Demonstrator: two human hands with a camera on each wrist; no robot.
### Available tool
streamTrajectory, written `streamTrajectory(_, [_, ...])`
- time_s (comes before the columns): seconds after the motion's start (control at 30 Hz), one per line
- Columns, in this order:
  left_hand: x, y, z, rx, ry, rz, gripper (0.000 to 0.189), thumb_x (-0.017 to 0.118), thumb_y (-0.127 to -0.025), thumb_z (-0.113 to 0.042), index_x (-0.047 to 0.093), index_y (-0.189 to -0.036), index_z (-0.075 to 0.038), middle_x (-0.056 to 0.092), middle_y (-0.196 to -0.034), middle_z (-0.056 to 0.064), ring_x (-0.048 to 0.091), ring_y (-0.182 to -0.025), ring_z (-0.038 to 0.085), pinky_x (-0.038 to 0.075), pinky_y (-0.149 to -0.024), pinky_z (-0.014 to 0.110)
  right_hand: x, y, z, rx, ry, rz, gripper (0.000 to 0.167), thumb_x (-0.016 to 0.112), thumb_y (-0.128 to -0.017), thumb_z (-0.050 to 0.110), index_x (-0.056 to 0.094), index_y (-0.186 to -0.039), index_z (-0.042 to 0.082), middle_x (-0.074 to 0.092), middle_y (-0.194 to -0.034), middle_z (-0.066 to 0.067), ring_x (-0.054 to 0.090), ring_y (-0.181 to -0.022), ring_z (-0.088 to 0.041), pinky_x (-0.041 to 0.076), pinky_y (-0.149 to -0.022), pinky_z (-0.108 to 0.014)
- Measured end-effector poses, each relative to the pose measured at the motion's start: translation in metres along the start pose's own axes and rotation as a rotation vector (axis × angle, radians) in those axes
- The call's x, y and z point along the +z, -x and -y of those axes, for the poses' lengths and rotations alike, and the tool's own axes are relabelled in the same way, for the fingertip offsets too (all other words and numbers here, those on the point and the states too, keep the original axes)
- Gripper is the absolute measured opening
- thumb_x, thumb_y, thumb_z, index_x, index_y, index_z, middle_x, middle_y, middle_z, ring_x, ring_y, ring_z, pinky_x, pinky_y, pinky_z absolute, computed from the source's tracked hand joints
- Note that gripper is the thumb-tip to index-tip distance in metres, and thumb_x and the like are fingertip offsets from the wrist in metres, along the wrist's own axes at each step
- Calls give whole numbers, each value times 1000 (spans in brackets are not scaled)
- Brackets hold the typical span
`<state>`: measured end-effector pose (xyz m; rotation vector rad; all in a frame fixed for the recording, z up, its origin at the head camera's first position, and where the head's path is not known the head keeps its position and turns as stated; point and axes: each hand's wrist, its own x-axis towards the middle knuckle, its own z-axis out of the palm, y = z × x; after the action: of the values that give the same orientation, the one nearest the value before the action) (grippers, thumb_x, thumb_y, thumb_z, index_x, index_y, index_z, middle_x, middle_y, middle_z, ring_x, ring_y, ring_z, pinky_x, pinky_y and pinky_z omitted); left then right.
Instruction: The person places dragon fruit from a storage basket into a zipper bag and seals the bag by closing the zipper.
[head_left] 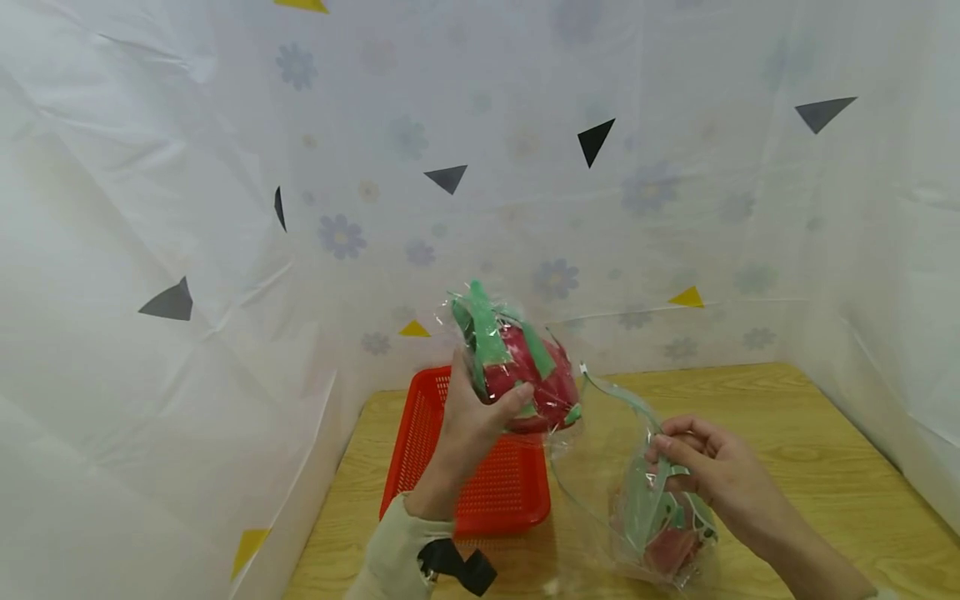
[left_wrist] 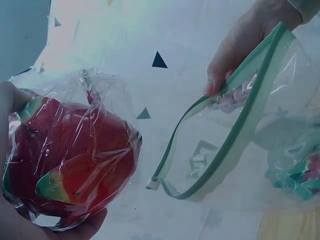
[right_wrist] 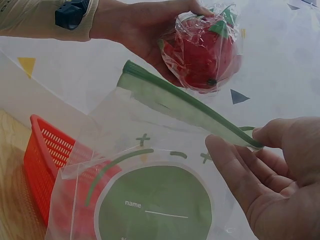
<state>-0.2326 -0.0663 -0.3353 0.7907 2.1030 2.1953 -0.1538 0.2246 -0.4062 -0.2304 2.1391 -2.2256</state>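
Observation:
A red dragon fruit (head_left: 536, 375) with green scales, wrapped in clear plastic, is gripped by my left hand (head_left: 476, 417) above the basket. My right hand (head_left: 708, 471) pinches the green zip edge of a clear zip bag (head_left: 637, 517). In the left wrist view the mouth of the bag (left_wrist: 215, 155) gapes toward the wrapped fruit (left_wrist: 75, 155), with a space between them. Another red and green item (head_left: 671, 546) lies low inside the bag. A green printed label (right_wrist: 155, 205) with the word "name" shows on the bag in the right wrist view.
A red perforated plastic basket (head_left: 498, 492) stands on the wooden table (head_left: 765, 433), behind and below my left forearm. White sheeting (head_left: 510, 225) with flower prints and coloured triangles encloses the table at the back and sides.

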Motion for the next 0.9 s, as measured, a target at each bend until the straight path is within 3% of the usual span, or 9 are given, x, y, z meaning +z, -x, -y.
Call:
streamTrajectory(0.2, [13,2,-2,-4,48,35,78,72,-84,-22,26,-147,-30,47,-143,2,51,-131,26,54,-96,45,0,-1,-2,-16,-31,26,16,50,-104,17,57,-115,7,72,-98,1,69,-86,-16,60,-72,-33])
streamTrajectory(0.6, [34,11,6,-20,99,175,77,71,-87,-23,25,-148,-34,49,-143,2,54,-128,23,53,-98,41,4,-3,-2,-47,-78,38,13,49,-105,14,57,-113,9,72,-96,2,67,-83,-11,59,-69,-28])
streamTrajectory(0.8, [39,12,-2,98,218,234,76,71,-87,-29,27,-149,-25,52,-140,9,57,-125,28,53,-98,43,6,-4,-3,-18,-60,10,12,51,-104,16,58,-111,11,69,-96,5,65,-83,-9,60,-69,-29])
streamTrajectory(0.9, [42,12,-4,106,214,267,77,71,-86,-35,27,-148,-25,52,-140,8,58,-125,26,54,-98,40,6,-4,-3,-8,-60,-3,12,51,-104,17,59,-112,11,68,-96,5,65,-85,-9,60,-70,-30])
